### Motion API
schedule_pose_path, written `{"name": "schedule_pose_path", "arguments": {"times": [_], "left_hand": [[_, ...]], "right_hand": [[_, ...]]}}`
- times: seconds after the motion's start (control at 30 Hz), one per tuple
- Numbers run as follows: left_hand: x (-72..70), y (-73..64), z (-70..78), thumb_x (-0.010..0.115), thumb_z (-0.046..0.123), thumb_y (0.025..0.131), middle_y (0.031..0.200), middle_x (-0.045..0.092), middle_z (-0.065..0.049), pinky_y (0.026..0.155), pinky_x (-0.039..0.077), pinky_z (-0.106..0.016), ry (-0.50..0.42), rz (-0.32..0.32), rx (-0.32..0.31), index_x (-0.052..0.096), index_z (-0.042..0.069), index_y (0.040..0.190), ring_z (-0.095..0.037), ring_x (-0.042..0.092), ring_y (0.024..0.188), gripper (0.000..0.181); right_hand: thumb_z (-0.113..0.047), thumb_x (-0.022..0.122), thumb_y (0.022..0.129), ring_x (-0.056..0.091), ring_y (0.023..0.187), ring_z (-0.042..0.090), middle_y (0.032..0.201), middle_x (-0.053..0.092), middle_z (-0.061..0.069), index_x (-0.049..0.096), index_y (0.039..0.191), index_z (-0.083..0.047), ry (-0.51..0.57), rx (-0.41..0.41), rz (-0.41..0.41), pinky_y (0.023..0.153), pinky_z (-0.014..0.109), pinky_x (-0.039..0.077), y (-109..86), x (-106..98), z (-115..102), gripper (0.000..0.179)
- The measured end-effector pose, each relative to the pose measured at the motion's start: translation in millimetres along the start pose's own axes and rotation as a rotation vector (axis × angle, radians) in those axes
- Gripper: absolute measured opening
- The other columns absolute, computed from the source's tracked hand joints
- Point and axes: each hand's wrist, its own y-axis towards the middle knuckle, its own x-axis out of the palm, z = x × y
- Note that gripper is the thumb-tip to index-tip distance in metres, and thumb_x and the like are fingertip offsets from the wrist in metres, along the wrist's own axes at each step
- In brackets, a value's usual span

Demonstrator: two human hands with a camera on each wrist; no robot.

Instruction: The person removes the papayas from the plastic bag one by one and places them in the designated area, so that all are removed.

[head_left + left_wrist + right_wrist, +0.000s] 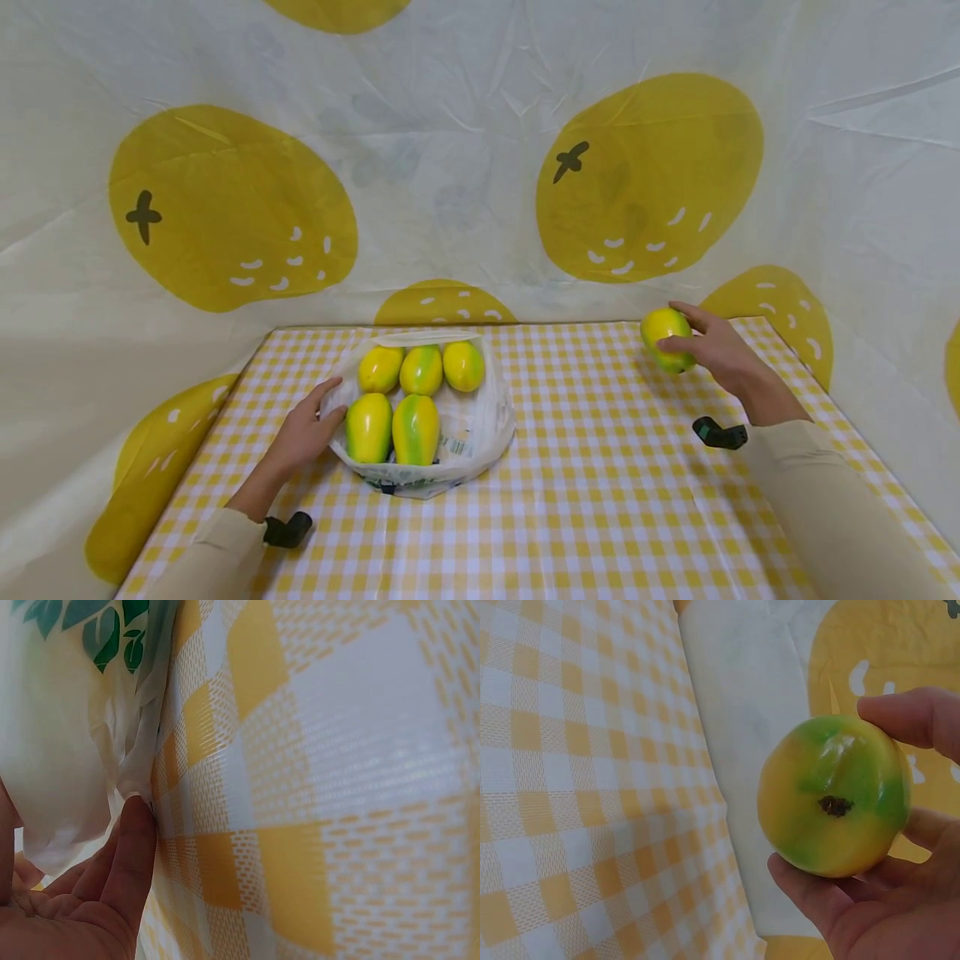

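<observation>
Right hand [718, 353] clamped round one fruit [662, 323] (left hand [302, 429] unclenched against plastic bag [492, 421])

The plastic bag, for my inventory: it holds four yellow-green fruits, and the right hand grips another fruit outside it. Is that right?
Not quite: the count is wrong. The head view shows five yellow-green fruits in the plastic bag, not four. The rest stands: the right hand grips another fruit outside it.
</observation>
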Motion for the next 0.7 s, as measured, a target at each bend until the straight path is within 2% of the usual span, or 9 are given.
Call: {"name": "schedule_pose_path", "arguments": {"times": [0.2, 0.7], "left_hand": [[-0.1, 1.4, -0.8, 0.048, 0.031, 0.110, 0.172, 0.025, -0.023, 0.121, 0.034, -0.067, -0.005, 0.007, -0.001, 0.024, 0.013, 0.166, -0.048, 0.029, 0.155, 0.064], [2.1, 2.8, -1.8, 0.048, 0.030, 0.110, 0.173, 0.024, -0.020, 0.122, 0.033, -0.066, -0.006, 0.016, -0.016, 0.025, 0.013, 0.166, -0.046, 0.029, 0.156, 0.063]], "right_hand": [[-0.029, 0.065, 0.104, 0.058, 0.097, -0.001, 0.171, 0.002, 0.035, 0.003, 0.169, -0.012, 0.020, 0.000, -0.003, 0.081, 0.020, 0.054, 3.8, -2.8, 5.1, 0.091], [-0.028, 0.063, 0.105, 0.058, 0.096, -0.005, 0.171, 0.001, 0.035, 0.001, 0.169, -0.013, 0.018, 0.021, -0.010, 0.082, 0.016, 0.055, 9.2, -9.7, 17.3, 0.090]]}}
